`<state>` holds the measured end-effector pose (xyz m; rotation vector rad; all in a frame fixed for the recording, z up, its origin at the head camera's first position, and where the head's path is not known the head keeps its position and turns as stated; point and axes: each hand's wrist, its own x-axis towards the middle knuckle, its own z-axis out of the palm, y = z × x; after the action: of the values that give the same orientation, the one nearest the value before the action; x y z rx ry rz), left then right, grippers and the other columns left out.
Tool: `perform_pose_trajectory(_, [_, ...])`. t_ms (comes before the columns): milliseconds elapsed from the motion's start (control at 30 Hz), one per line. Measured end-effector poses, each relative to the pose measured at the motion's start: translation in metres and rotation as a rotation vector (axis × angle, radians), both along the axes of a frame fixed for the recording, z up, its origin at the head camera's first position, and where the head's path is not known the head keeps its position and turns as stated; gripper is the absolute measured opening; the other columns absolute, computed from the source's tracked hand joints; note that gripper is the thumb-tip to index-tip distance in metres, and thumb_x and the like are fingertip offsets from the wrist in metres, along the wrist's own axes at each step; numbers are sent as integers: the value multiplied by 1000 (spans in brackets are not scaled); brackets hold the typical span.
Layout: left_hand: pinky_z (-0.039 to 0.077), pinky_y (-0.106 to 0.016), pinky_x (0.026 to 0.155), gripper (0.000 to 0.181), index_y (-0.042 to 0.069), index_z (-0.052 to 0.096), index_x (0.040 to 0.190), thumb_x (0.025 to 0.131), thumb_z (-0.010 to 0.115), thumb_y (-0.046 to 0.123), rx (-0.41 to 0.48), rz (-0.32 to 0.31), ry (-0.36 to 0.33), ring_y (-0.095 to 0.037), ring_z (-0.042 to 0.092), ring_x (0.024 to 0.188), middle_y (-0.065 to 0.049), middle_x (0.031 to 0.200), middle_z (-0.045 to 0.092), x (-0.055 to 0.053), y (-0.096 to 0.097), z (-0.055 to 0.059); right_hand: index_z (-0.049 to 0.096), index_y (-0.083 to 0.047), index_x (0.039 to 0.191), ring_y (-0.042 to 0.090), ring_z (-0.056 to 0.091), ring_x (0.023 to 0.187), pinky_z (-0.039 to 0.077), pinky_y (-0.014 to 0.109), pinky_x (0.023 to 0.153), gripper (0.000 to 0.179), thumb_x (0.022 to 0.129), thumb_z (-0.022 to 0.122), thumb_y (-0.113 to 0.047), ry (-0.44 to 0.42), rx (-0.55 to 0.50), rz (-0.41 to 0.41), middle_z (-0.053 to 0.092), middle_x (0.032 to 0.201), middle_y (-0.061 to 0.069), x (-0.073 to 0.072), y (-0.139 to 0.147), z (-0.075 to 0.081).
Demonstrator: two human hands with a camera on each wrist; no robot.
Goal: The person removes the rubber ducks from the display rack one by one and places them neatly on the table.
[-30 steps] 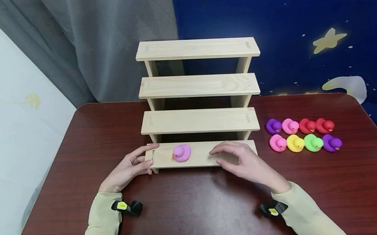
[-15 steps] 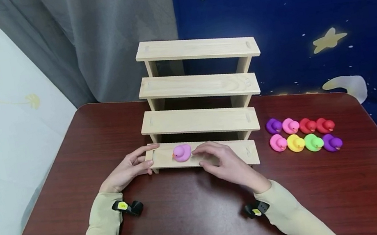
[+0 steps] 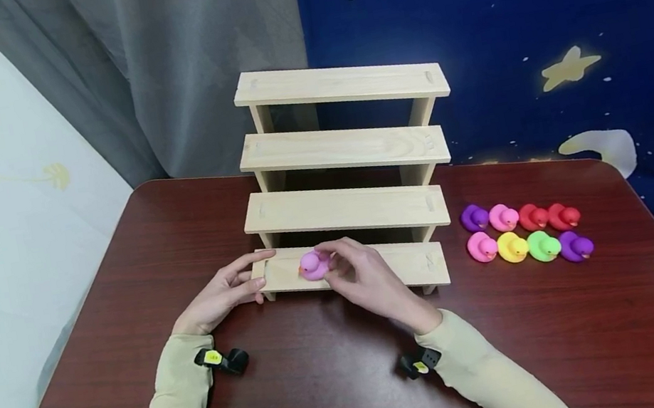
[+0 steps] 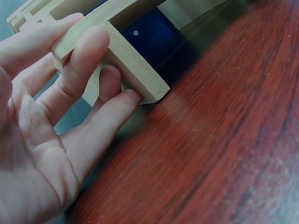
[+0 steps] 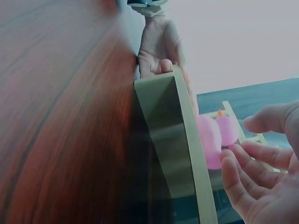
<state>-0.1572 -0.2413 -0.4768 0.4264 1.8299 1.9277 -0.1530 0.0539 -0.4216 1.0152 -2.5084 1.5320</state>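
Note:
On the lowest step of a wooden tiered stand [image 3: 344, 208] sits a pink-purple toy duck [image 3: 313, 265], its orange beak to the left. My right hand [image 3: 368, 280] reaches round its tail side with thumb and fingers spread. In the right wrist view the fingertips [image 5: 226, 156] come right up to the duck [image 5: 210, 140], while the thumb [image 5: 264, 119] stands a little off it. My left hand [image 3: 222, 295] holds the left end of the lowest step. The left wrist view shows fingers above and thumb below this board [image 4: 91, 25], close to its leg [image 4: 138, 70].
Two rows of toy ducks lie on the dark red table [image 3: 330, 377] right of the stand, among them a yellow duck [image 3: 512, 247], a green duck [image 3: 544, 245] and a red duck [image 3: 563, 216]. A grey curtain [image 3: 210, 50] and blue cloth [image 3: 492, 25] hang behind.
My right hand has moved left along the lowest step, from over its right half to the duck's tail side. The duck and my left hand have stayed nearly in place.

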Motion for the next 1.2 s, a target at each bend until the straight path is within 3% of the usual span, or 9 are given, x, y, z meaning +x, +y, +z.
perform_pose_trajectory(200, [53,-37,78,51,6,41,145,97,57,4,10,-7,8,-22,62,74,-10,79,61,-1,0,1,63,1,118,15,60,83,51,25,73,36,82,68,1,-16,2,-40,61,100,7,-2,-8,1])
perform_pose_trajectory(533, [53,-36,77,51,7,42,145,97,58,4,12,3,-9,-22,62,74,-13,84,62,-2,-1,0,69,-5,108,17,58,83,50,26,71,30,81,79,-13,-1,18,-65,62,97,2,-5,-16,-2])
perform_pose_trajectory(867, [53,-36,77,51,7,42,145,97,58,4,8,9,-8,-22,62,74,-19,83,61,-2,-1,0,68,-9,100,15,54,84,49,26,70,27,78,83,-14,28,36,-98,61,90,-2,-10,-24,-7])
perform_pose_trajectory(1200, [53,-36,77,51,7,41,145,97,57,5,-3,5,-1,-24,62,74,-19,86,63,0,0,0,71,-13,103,17,53,87,46,29,72,25,79,80,-12,-78,-24,-64,63,95,-6,-7,-20,-8])
